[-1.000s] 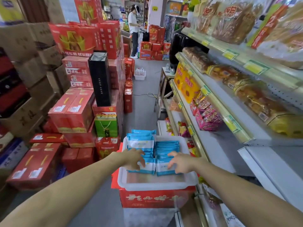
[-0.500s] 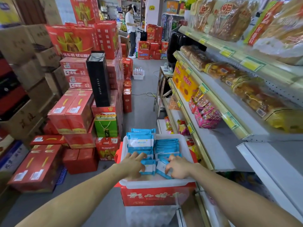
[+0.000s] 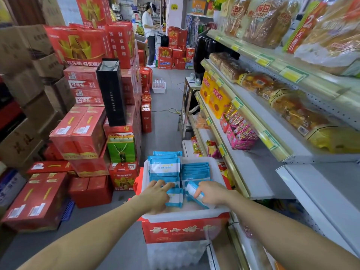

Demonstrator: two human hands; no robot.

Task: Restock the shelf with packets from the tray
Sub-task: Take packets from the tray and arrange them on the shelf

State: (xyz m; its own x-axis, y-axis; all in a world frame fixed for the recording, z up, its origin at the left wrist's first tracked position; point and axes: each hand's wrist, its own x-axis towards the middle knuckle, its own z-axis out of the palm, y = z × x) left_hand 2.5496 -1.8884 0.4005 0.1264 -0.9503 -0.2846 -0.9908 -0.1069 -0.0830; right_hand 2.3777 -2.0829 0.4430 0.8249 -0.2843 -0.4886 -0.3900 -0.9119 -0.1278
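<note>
A narrow shop aisle with a grey floor (image 3: 165, 117) under even indoor light. Left of the floor, red cartons (image 3: 78, 131) are stacked high, with brown cardboard boxes (image 3: 19, 55) behind them and a tall black bag (image 3: 112, 92) standing among them. Right of the floor run white metal shelves (image 3: 259, 166). At its far end stands a person (image 3: 149, 36).

Only the person's two arms are in shot, tbh. The left arm (image 3: 87, 236) and right arm (image 3: 282, 230) are both bare, plain skin from the wrist right out to the edge of the frame. The wide lens stretches them, so they look long and get way thicker toward the bottom corners. The left hand (image 3: 155, 195) and right hand (image 3: 212, 193) are bare too. Knuckles show on both, and the nails are too small to make out.
</note>
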